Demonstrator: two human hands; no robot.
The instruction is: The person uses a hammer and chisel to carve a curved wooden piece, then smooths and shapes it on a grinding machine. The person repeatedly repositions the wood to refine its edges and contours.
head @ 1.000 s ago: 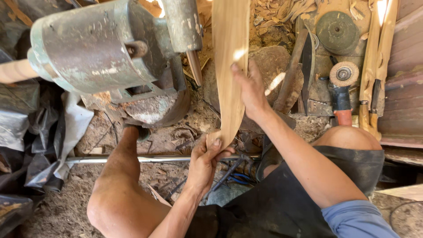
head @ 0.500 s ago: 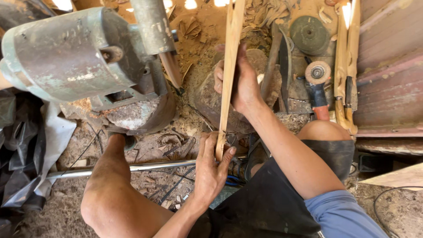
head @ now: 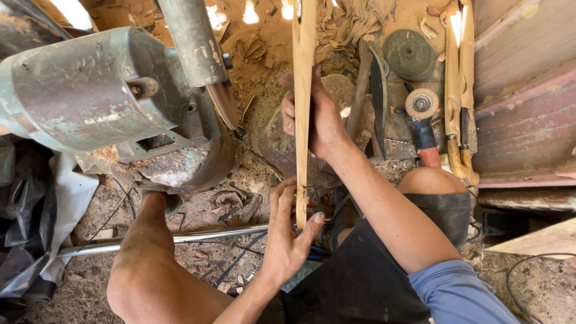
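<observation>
I hold a long, thin, pale wooden slat (head: 302,90) upright in front of me, seen edge-on and running out of the top of the view. My right hand (head: 321,120) grips it around the middle, above a worn wooden block (head: 342,90). My left hand (head: 288,234) holds its lower end, with the thumb pressed on the right side and the fingers on the left. My bare left leg (head: 150,264) and right knee (head: 429,180) frame the slat's lower end.
A grey-green motor-driven machine (head: 90,90) fills the upper left. A metal pipe (head: 198,235) lies across the ground. To the right are a dark blade (head: 378,90), a round disc (head: 408,53), a red-handled grinder (head: 423,129), curved wooden pieces (head: 459,90) and planks (head: 528,90). Shavings cover the ground.
The slat has turned from showing its broad face to edge-on. My right hand has closed more tightly round it, and my left hand has shifted its hold at the lower end.
</observation>
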